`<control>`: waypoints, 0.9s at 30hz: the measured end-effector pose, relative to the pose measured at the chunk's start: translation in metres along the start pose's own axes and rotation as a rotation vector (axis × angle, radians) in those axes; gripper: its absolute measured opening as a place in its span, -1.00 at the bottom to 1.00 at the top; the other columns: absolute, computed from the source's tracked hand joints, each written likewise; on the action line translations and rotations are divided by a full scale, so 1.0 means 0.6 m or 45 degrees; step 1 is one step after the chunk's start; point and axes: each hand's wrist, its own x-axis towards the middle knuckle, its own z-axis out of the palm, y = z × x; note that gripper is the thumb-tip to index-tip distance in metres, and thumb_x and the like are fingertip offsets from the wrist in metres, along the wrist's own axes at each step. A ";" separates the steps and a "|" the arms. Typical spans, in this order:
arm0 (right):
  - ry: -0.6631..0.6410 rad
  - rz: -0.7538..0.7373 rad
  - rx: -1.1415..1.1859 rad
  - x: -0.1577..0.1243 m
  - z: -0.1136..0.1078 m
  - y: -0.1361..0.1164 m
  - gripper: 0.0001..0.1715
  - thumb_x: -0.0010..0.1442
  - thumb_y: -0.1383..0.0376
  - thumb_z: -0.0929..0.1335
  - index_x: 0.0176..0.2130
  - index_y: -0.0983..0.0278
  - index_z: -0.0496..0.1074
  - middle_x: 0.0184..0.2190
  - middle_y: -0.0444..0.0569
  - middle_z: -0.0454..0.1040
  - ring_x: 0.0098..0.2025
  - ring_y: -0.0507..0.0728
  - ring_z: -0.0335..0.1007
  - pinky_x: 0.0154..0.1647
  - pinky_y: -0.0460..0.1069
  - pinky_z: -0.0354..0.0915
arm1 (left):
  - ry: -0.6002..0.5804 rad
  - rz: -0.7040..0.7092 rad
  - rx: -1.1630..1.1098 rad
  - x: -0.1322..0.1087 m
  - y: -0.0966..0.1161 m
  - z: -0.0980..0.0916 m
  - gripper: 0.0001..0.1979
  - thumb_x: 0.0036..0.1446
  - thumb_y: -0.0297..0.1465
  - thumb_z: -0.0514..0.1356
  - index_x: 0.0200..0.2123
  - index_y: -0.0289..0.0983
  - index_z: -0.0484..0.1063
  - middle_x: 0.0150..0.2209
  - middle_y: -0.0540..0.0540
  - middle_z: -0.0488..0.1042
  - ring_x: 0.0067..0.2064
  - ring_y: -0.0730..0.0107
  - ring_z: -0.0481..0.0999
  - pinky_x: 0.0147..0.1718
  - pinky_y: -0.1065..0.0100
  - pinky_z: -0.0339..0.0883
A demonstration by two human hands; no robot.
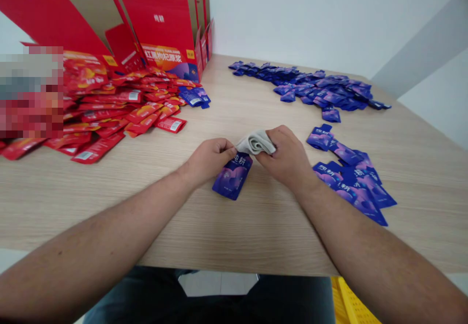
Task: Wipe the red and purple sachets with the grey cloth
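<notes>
My left hand (215, 158) pinches the top end of a purple-blue pouch (232, 178), which hangs face up over the middle of the table. In my right hand (287, 156) is a folded, rolled grey-white cloth (256, 142), its left end touching the top of the pouch by my left fingertips. To the right of my right hand lie several loose purple-blue pouches (351, 185), overlapping one another. Farther back is a larger heap of the same pouches (325, 90).
Red pouches (120, 109) are piled at the left, with a few blue pouches (193, 96) at the pile's right edge. Red cardboard boxes (164, 17) stand behind them against the wall. A yellow crate (353, 304) shows below the table's front edge at the right.
</notes>
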 end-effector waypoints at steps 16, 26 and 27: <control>-0.066 0.073 0.046 0.001 0.009 0.002 -0.88 0.16 0.30 0.41 -0.34 0.19 0.36 -0.39 -0.03 0.44 -0.23 0.24 0.36 -0.21 0.09 0.30 | 0.010 0.036 -0.024 -0.002 0.004 0.006 -0.86 0.14 -0.33 0.22 -0.42 -0.26 0.46 -0.54 0.05 0.39 -0.52 0.49 0.29 -0.54 0.46 0.11; -0.470 -0.251 0.260 -0.022 0.010 -0.058 -0.82 0.15 0.35 0.44 -0.22 0.23 0.40 -0.21 0.02 0.45 -0.16 0.18 0.38 -0.15 0.04 0.36 | 0.352 -0.200 -0.365 0.004 0.012 0.013 -0.85 0.13 -0.41 0.23 -0.47 -0.26 0.39 -0.57 0.05 0.35 -0.56 0.51 0.25 -0.57 0.45 0.13; -0.479 -0.266 0.270 -0.020 0.008 -0.051 -0.82 0.14 0.36 0.45 -0.22 0.23 0.41 -0.23 0.00 0.45 -0.18 0.18 0.38 -0.17 0.03 0.36 | 0.343 -0.185 -0.364 0.005 0.010 0.014 -0.85 0.14 -0.40 0.23 -0.47 -0.26 0.39 -0.57 0.05 0.34 -0.56 0.51 0.25 -0.57 0.45 0.12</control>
